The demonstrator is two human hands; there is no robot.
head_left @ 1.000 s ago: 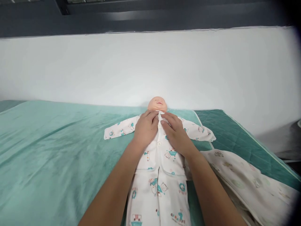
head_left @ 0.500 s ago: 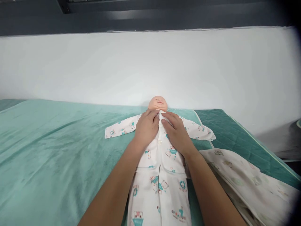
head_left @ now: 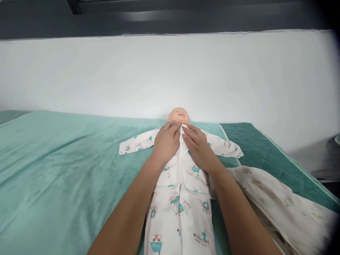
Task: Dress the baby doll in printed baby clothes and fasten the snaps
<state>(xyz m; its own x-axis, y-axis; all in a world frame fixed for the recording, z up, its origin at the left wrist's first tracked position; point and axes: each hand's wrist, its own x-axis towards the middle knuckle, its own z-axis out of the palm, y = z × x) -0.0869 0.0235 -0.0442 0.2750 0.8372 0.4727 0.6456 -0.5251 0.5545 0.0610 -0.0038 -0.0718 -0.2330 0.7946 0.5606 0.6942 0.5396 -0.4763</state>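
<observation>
A baby doll (head_left: 179, 116) lies on its back on a teal blanket (head_left: 66, 159), dressed in a white printed sleepsuit (head_left: 180, 198) with its sleeves spread out. My left hand (head_left: 166, 143) rests on the left side of the doll's chest, fingertips at the collar under the chin. My right hand (head_left: 198, 148) lies on the right side of the chest, its fingers also at the collar. Both hands pinch the top edge of the suit's front opening. A white button (head_left: 181, 159) shows between my wrists.
A white printed cloth (head_left: 278, 202) lies crumpled to the right of the doll, over a darker green quilted pad (head_left: 268, 152). A white wall (head_left: 170, 78) rises right behind the doll's head. The blanket stretches far to the left.
Both hands have stayed at the doll's collar with barely any shift. The view has crept slightly downward over the suit.
</observation>
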